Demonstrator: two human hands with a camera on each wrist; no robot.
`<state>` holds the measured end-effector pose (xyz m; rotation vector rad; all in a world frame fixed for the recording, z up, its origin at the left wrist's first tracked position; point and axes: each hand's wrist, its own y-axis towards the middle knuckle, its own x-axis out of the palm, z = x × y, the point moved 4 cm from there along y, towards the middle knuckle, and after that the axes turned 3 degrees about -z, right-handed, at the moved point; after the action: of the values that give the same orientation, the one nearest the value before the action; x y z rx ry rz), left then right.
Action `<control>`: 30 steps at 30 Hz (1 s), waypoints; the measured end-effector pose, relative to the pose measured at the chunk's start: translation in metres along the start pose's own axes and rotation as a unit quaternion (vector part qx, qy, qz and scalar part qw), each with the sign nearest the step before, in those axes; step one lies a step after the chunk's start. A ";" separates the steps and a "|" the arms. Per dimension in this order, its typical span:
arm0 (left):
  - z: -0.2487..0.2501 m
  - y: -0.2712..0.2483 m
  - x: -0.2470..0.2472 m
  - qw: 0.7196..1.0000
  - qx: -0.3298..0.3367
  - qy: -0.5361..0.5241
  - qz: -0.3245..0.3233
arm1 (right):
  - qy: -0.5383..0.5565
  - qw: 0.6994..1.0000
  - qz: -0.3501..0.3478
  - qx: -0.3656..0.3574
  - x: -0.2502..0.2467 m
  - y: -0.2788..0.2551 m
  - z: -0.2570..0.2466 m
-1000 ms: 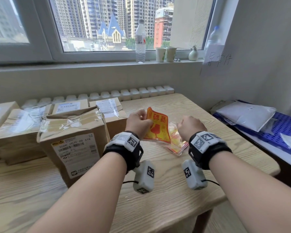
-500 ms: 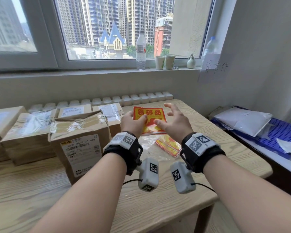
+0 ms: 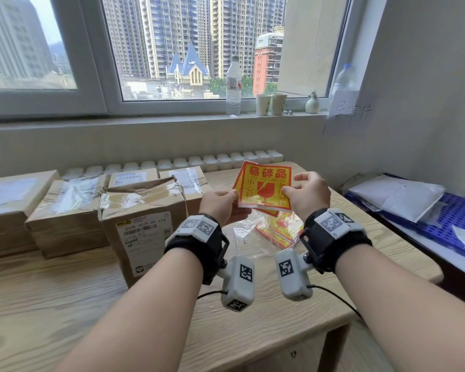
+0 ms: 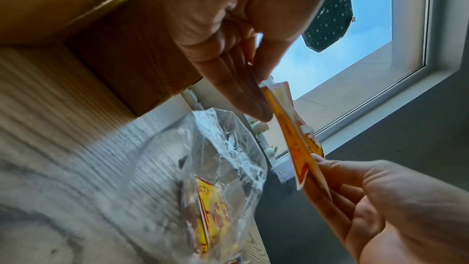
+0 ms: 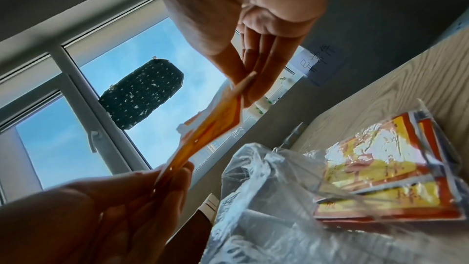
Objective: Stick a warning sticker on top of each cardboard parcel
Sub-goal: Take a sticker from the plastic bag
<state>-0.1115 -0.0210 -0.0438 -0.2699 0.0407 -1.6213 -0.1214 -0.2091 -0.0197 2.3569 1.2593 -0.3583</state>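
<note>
We hold warning stickers above the table, left hand and right hand pinching opposite edges; parcels sit left, bare; two sheets may peel together or curl.

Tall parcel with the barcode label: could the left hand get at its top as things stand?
Probably yes. The tall parcel stands right beside the left hand with nothing between them, and its taped top is uncovered. But that hand pinches the warning sticker together with the right hand, so it isn't free.
</note>
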 end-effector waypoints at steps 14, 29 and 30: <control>-0.023 0.022 -0.008 0.967 -0.109 0.218 0.081 | 0.010 0.999 0.031 0.007 -0.010 0.007 0.001; -0.004 0.013 -0.002 0.838 0.070 0.525 0.128 | 0.089 0.994 0.027 0.050 -0.009 0.012 0.007; 0.003 0.009 0.002 0.865 0.100 0.476 0.126 | 0.101 0.993 0.025 0.055 -0.007 0.012 0.007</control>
<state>-0.1017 -0.0234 -0.0425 0.6955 0.6324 -1.3417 -0.1152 -0.2231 -0.0195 2.5667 1.2966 -0.1800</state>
